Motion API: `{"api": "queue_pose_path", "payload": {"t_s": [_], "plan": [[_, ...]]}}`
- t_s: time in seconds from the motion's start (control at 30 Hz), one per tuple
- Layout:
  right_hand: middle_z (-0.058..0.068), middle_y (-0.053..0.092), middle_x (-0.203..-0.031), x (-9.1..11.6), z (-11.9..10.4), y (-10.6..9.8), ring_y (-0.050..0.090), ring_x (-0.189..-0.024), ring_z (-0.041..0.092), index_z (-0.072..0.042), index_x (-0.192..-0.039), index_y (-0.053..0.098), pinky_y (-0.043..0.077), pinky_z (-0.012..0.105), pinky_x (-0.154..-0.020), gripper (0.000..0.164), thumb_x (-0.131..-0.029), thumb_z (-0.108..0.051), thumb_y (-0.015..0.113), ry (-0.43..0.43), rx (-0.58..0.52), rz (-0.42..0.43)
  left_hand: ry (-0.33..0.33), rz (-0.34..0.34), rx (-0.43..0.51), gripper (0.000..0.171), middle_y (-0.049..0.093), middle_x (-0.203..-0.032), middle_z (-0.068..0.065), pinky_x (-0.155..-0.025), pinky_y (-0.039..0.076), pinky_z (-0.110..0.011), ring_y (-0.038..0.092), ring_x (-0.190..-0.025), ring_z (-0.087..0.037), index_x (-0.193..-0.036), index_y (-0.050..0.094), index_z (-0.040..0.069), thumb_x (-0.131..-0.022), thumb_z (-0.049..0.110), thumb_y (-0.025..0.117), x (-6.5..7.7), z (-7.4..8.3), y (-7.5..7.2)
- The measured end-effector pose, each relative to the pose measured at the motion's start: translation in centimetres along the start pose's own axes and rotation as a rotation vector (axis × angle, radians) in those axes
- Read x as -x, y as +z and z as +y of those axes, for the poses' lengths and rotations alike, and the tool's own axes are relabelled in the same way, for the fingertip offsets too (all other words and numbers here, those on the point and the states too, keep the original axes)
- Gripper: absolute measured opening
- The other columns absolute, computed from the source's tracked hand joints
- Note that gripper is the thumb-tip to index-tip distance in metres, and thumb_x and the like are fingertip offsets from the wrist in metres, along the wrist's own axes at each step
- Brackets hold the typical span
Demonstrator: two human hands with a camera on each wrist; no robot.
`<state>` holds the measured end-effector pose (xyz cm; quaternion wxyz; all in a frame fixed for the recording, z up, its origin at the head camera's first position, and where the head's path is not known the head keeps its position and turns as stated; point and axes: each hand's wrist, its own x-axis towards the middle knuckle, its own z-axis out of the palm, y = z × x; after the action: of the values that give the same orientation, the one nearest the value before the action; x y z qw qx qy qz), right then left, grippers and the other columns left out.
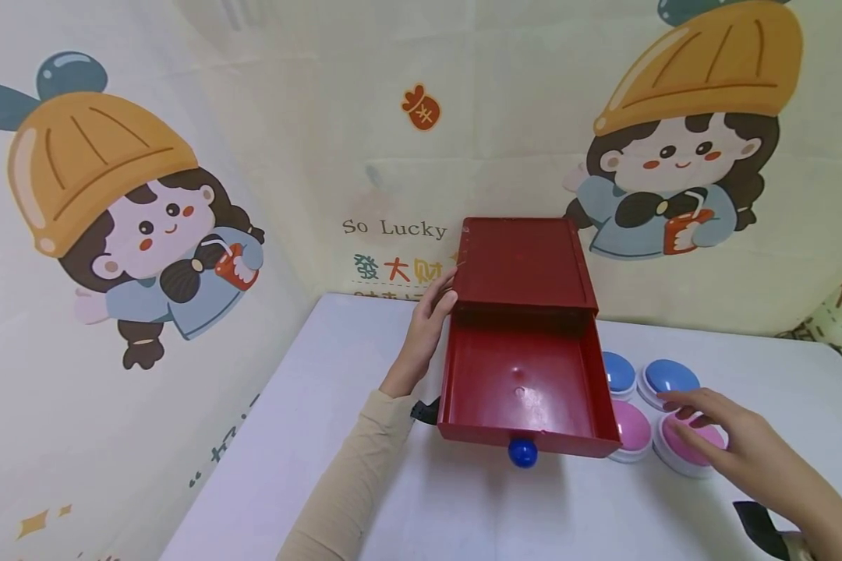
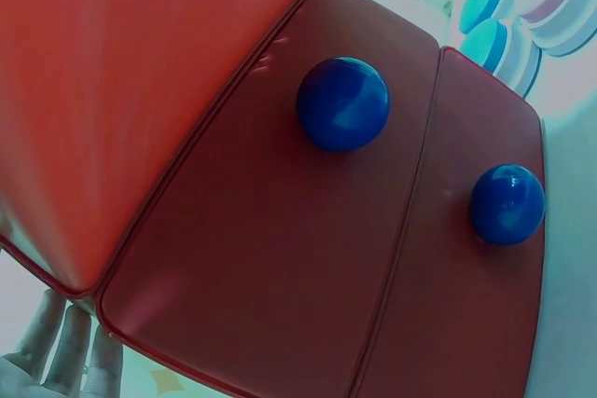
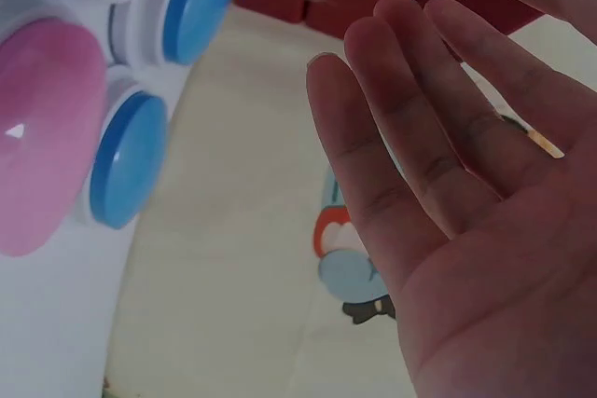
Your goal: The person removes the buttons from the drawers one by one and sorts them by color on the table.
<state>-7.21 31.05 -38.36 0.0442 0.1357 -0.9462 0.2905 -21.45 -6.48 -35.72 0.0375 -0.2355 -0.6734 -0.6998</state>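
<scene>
Red drawer box (image 1: 526, 269) stands on the white table (image 1: 309, 436) against the far wall, its drawer (image 1: 522, 389) pulled out toward the near edge.

The left hand (image 1: 431, 315) rests with straight fingers against the box's left side, at the corner where the drawer comes out; in the left wrist view only its fingertips (image 2: 65, 361) show below the red shell. The drawer's blue ball knob (image 1: 522, 453) points to the near side. The right hand (image 1: 730, 436) hovers spread and relaxed, palm down, over the near pink button (image 1: 691, 448), holding nothing; whether it touches the button cannot be told. Just right of the drawer lie four round buttons close together: two blue (image 1: 670, 378) at the far side, two pink nearer.
</scene>
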Motion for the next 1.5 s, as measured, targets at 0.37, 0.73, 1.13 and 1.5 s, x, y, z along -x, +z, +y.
{"api": "queue_pose_path", "payload": {"t_s": [0.37,0.73,1.13,1.5], "plan": [[0.005,0.06,-0.108,0.4,-3.0,0.3,0.059,-0.087,0.022,-0.017,-0.117,0.056,0.054,0.028,-0.054,0.044,-0.079,-0.031,0.071,0.015,-0.025,-0.019,0.009,-0.006,-0.008,0.045,0.044,-0.136,-0.001,-0.103,0.033,-0.038,0.039,-0.125,-0.015,-0.142,0.034,0.012,-0.098,0.022,0.041,0.0,0.1,0.0],[0.005,0.061,-0.111,1.0,-5.3,0.4,0.06,-0.095,0.029,-0.018,-0.116,0.057,0.055,0.036,-0.059,0.045,-0.079,-0.04,0.069,0.077,-0.024,-0.095,0.0,0.014,-0.009,0.045,0.045,-0.134,0.001,-0.102,0.033,-0.038,0.04,-0.124,-0.014,-0.142,0.036,0.015,-0.098,0.023,0.043,0.0,-0.5,0.1],[-0.001,0.059,-0.112,1.8,-6.7,0.3,0.058,-0.099,0.027,-0.019,-0.115,0.058,0.055,0.035,-0.064,0.04,-0.082,-0.039,0.066,0.113,-0.112,-0.117,0.001,0.014,-0.015,0.046,0.046,-0.134,-0.001,-0.103,0.033,-0.039,0.041,-0.123,-0.015,-0.142,0.034,0.01,-0.098,0.021,0.042,0.1,0.0,0.1],[-0.008,0.06,-0.106,2.6,-7.4,0.2,0.058,-0.091,0.012,-0.026,-0.113,0.059,0.055,0.028,-0.061,0.033,-0.081,-0.031,0.069,0.029,-0.19,-0.139,0.004,0.002,-0.011,0.045,0.045,-0.135,-0.001,-0.102,0.033,-0.039,0.041,-0.124,-0.015,-0.142,0.034,0.011,-0.098,0.02,0.041,0.1,0.1,0.2]]}}
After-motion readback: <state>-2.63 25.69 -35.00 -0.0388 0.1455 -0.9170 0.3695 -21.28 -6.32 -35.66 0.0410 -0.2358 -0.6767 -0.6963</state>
